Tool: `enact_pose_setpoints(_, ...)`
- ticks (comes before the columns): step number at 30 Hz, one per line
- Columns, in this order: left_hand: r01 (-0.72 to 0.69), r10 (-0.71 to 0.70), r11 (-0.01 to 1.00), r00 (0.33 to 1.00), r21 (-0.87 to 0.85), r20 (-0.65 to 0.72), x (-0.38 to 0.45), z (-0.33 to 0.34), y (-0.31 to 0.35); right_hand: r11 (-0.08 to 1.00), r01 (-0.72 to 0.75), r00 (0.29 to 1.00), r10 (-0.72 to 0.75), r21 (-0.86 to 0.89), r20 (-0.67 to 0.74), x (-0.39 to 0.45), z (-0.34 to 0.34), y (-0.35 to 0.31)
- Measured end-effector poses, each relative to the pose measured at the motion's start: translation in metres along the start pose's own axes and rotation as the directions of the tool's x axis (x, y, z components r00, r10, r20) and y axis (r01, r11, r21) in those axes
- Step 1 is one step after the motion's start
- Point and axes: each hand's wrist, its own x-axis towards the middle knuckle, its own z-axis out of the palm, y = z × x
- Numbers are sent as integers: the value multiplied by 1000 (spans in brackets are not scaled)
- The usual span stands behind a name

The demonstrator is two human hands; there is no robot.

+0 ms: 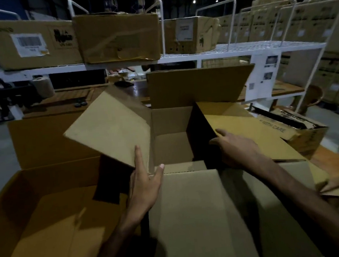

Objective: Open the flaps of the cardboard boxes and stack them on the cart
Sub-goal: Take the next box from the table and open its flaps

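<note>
Though nearly opened out, not yet stacked: cardboard box [172,144] right in front, mouth up, empty inside as far as visible. Near flap [195,220] folded down toward the viewer, lying about flat. Left hand [143,185] laid with straight fingers against the near edge of the left flap [110,128], pressing outward, nothing gripped. Left flap tilted up and out, not down yet. Right hand [237,148] gripping the inner edge of the right flap [255,136], thumb on top, fingers curled round beneath. Right flap pushed out almost level. Far flap [199,85] standing upright behind the opening.

Just beside on the left, a second open box [49,224], flaps spread, seemingly finished as to opening. Behind that, the plain wall of a third box [46,139], flaps not to be made out. To the right, beyond the right flap, a printed box [303,135], top partly open.

Farther back, a white wire rack [239,47] bearing closed boxes [117,35]; whether cart or fixed shelving, impossible to tell. No cart picked out with certainty, so no count of boxes already stacked.

Judged from this: flap-opening on the middle box almost complete, with the left flap and perhaps the far flap left to press down. Lifting and stacking wholly ahead for this box, and probably for the neighbours too. Overall somewhere in the middle of the job, nearer its start than its end.
</note>
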Motion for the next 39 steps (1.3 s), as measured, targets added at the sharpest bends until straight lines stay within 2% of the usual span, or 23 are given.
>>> enact_pose_setpoints(5, 75, -76, 996, 997, -47, -7, -1, 4, -2, 996, 8, 999, -5, -93, 36, -22, 1, -1)
enact_pose_setpoints(9, 132, -134, 987, 991, -94, -16, -7, 9, 1, 998, 1, 997, 4, -64, 77, -38, 9, 12)
enact_pose_setpoints(16, 141, -145, 981, 989, -134, -27, -5, 9, -1, 993, -10, 997, 1, -118, -75, -36, 11, 17)
enact_pose_setpoints(24, 113, -118, 984, 993, -140, -23, -3, 9, -3, 990, 28, 962, -65, -139, -265, -34, 16, 22)
enact_pose_setpoints(30, 89, -97, 979, 995, -183, -38, -5, 15, 2, 994, 91, 917, -109, -65, -384, -38, 22, 36)
enact_pose_setpoints(36, 90, -102, 974, 994, -209, -46, -8, 18, 5, 989, 110, 873, -145, -102, -465, -40, 33, 49)
enact_pose_setpoints(39, 97, -114, 964, 992, -246, -55, -11, 21, 3, 996, 83, 811, -94, -45, -578, -39, 20, 60)
